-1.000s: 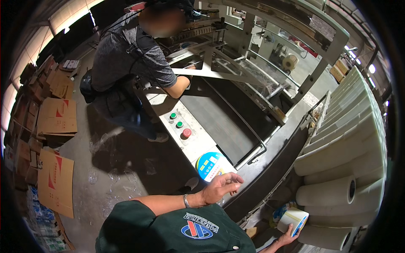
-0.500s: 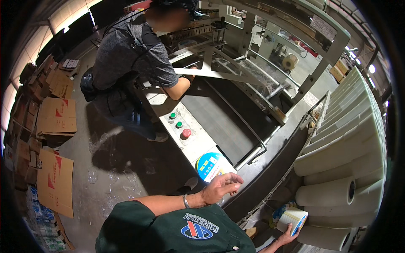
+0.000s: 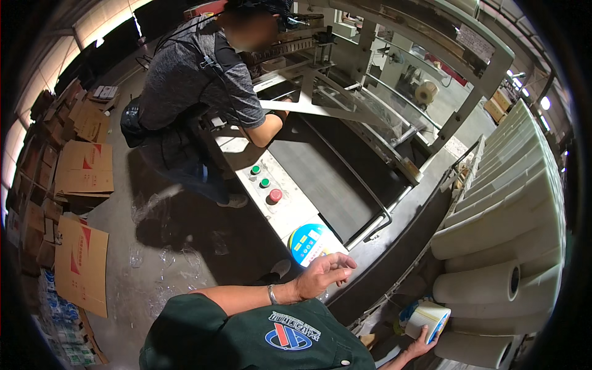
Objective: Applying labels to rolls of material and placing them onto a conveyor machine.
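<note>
Across the lower middle reaches my left forearm, with a metal band at the wrist. My left hand (image 3: pixel 324 277) is open, its fingers loosely bent with nothing seen between them. It is beside a round blue, white and yellow printed piece (image 3: pixel 308 244) on the near corner of the machine's pale side panel (image 3: pixel 280 221). At the lower right my right hand (image 3: pixel 420 347) grips a white roll (image 3: pixel 425 320) with a blue-and-yellow printed end. The palm and some of the fingers are hidden behind it. Another blue-and-yellow printed item (image 3: pixel 406 313) shows just behind that roll.
A co-worker (image 3: pixel 191 80) leans over the conveyor belt (image 3: pixel 320 169), arms partly hidden by the metal frame. Green buttons (image 3: pixel 264 183) and a red one (image 3: pixel 274 196) sit on the panel. Large white rolls (image 3: pixel 475 285) are stacked at right; cardboard cartons (image 3: pixel 83 265) stand at left.
The view has shifted very slightly. The co-worker's head and upper body have moved a little to the right. Both my hands keep their places, the right still gripping the white roll.
</note>
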`<state>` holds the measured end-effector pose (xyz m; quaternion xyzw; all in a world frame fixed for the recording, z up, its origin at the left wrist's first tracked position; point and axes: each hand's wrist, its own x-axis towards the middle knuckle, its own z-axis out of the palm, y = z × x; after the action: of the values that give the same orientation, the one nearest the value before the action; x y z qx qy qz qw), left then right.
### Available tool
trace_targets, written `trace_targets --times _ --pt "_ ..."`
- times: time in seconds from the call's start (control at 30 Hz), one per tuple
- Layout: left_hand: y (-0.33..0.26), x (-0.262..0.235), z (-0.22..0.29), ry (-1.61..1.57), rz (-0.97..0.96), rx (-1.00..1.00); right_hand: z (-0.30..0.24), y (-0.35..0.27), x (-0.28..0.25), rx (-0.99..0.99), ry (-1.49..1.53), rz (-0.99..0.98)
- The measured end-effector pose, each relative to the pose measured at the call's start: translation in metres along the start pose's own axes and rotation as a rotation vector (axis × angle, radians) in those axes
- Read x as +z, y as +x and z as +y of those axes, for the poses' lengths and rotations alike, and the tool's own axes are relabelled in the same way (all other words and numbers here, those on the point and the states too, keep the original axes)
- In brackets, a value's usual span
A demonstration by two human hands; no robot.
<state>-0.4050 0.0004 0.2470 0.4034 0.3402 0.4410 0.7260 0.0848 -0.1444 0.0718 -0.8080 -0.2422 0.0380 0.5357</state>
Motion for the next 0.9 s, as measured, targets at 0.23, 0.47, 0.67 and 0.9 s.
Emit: trace_targets --times 0.23,0.47,0.67,0.9 --pt "0.000 -0.001 0.002 -0.007 0.005 -0.012 0.005 0.003 0.006 -0.009 0.016 0.004" --pt "0.000 0.000 0.002 -0.022 0.015 -0.014 -0.002 -0.001 0.006 0.009 -0.011 -0.008" --pt "0.002 -0.002 -0.002 -0.011 0.014 -0.016 0.008 -0.001 0.005 0.013 -0.007 -0.001" --pt "0.004 -0.003 -0.007 -0.027 0.024 -0.030 0.003 0.003 0.011 0.020 0.065 -0.022"
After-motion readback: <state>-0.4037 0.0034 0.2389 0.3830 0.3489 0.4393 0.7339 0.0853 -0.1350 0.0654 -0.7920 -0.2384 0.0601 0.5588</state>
